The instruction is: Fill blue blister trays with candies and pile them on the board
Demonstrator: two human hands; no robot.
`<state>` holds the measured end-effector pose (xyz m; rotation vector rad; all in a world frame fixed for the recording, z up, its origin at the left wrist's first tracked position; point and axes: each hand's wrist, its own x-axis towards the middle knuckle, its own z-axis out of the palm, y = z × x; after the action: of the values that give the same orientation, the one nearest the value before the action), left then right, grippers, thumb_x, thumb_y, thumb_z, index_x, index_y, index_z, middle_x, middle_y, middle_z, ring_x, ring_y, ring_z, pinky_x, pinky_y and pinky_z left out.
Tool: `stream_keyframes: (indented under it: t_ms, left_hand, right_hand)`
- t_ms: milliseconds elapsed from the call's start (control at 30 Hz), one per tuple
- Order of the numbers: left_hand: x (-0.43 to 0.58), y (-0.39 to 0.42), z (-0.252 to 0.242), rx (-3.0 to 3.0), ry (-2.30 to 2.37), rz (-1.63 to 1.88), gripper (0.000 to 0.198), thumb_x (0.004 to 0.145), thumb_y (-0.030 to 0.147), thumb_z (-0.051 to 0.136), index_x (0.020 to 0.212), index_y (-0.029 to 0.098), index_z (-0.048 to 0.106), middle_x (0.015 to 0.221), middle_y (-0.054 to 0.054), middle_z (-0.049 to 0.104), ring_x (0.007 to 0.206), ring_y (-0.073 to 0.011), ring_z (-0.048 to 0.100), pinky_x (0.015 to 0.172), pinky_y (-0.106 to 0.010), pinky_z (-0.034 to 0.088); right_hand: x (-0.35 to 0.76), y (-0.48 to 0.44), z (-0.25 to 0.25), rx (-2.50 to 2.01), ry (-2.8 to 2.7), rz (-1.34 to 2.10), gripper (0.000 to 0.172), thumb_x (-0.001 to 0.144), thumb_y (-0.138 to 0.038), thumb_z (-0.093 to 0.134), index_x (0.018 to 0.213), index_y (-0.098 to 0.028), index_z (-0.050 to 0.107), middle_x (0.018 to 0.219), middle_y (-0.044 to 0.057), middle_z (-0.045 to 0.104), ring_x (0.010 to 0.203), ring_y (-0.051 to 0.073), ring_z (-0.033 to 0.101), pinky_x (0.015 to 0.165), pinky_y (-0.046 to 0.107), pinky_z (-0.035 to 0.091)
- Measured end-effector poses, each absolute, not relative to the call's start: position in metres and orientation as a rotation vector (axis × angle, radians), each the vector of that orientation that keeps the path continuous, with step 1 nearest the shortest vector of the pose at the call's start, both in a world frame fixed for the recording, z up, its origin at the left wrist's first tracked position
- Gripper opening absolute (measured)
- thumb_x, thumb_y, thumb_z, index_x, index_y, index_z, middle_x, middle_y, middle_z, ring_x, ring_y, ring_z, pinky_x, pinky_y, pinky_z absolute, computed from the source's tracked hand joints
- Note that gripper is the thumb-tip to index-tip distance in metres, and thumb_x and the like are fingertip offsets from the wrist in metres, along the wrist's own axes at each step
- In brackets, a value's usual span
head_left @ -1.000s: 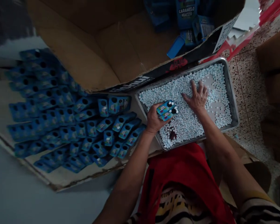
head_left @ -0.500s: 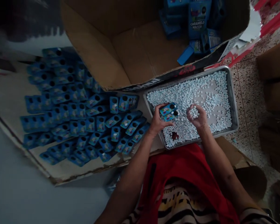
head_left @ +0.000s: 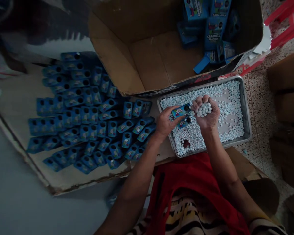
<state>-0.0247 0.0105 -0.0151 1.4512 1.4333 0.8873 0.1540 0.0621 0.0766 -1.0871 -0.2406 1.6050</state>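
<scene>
My left hand (head_left: 166, 121) grips a small blue candy box (head_left: 180, 111) with a round dark hole at one end, held over the left part of a metal tray (head_left: 246, 112). Just below it is a second blue box (head_left: 184, 122), close to my thumb; whether my fingers hold that one too I cannot tell. Cupped palm up, my right hand (head_left: 208, 119) carries a heap of small pale candies (head_left: 204, 110) right beside the hole of the upper box. Loose pale candies (head_left: 186, 148) cover much of the tray, with a dark red spot among them.
Many blue boxes (head_left: 84, 114) stand in rows, holes up, on the table (head_left: 17, 111) to the left. Behind the tray sits an open cardboard carton (head_left: 147, 62) with more blue boxes inside. A red plastic stool (head_left: 285, 21) and stacked cartons (head_left: 287, 107) are at the right.
My right hand has moved left and tilted toward the boxes, bringing its candies up to the upper box. The two boxes have spread apart slightly. The whole view has shifted a little.
</scene>
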Motion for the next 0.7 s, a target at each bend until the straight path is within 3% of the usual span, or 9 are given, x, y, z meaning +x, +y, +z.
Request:
stream_keyframes:
  t_ms: [267, 500, 600, 700]
  left_hand:
    - [-0.018, 0.03, -0.003, 1.718, 1.347, 0.866, 0.049, 0.096, 0.06, 0.075, 0.125, 0.02, 0.077, 0.121, -0.012, 0.082, 0.115, -0.0279, 0.078, 0.104, -0.041, 0.06]
    - [-0.005, 0.036, -0.008, 1.717, 1.355, 0.828, 0.052, 0.094, 0.063, 0.077, 0.125, 0.02, 0.077, 0.12, -0.011, 0.082, 0.114, -0.0275, 0.078, 0.104, -0.041, 0.06]
    - [-0.001, 0.039, -0.01, 1.699, 1.342, 0.8, 0.053, 0.095, 0.062, 0.077, 0.127, 0.02, 0.077, 0.122, -0.011, 0.082, 0.115, -0.0273, 0.078, 0.104, -0.04, 0.06]
    - [0.002, 0.043, -0.012, 1.701, 1.325, 0.745, 0.051, 0.095, 0.061, 0.077, 0.127, 0.021, 0.077, 0.122, -0.011, 0.082, 0.114, -0.027, 0.078, 0.104, -0.04, 0.061]
  right_hand:
    - [0.149, 0.072, 0.082, -1.053, -0.71, 1.382, 0.042, 0.088, -0.063, 0.066, 0.073, -0.026, 0.052, 0.082, 0.004, 0.053, 0.083, 0.022, 0.059, 0.087, 0.042, 0.056]
    - [0.161, 0.073, 0.069, -1.245, -0.693, 1.271, 0.04, 0.092, -0.066, 0.065, 0.081, -0.028, 0.058, 0.086, 0.002, 0.057, 0.074, 0.019, 0.057, 0.078, 0.038, 0.056]
    - [0.161, 0.073, 0.072, -1.266, -0.686, 1.213, 0.05, 0.094, -0.076, 0.054, 0.08, -0.028, 0.058, 0.081, 0.003, 0.056, 0.079, 0.022, 0.06, 0.084, 0.041, 0.057]
    - [0.161, 0.07, 0.073, -1.187, -0.72, 1.198, 0.052, 0.097, -0.075, 0.05, 0.076, -0.028, 0.057, 0.078, 0.003, 0.053, 0.082, 0.023, 0.061, 0.09, 0.044, 0.056]
